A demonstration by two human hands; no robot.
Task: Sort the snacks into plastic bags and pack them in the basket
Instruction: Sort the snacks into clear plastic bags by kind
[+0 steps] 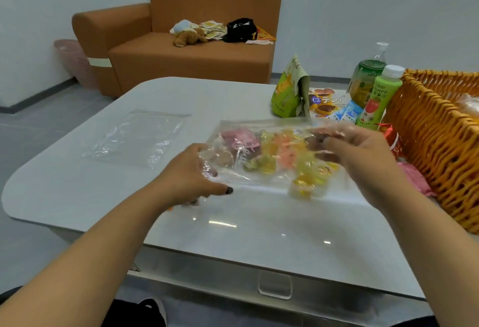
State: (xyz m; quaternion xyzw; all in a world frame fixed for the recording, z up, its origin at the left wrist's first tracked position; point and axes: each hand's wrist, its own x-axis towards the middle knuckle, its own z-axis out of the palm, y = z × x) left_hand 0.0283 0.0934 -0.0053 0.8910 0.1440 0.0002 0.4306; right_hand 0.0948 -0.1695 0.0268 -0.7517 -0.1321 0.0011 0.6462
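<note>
A clear plastic bag (272, 155) filled with pink, yellow and orange wrapped candies is held just above the white table (233, 225). My left hand (191, 173) grips its left end. My right hand (363, 155) grips its right end, fingers pinched on the plastic. An orange wicker basket (435, 140) stands at the table's right edge, close to my right hand. An empty clear plastic bag (137, 137) lies flat on the left part of the table.
Behind the held bag stand a green snack pouch (287, 90), a biscuit box (326, 103), small blue packets (348, 114) and two green bottles (381, 95). A red packet (392, 140) and a pink packet (414, 179) lie beside the basket. An orange sofa (181, 49) is beyond.
</note>
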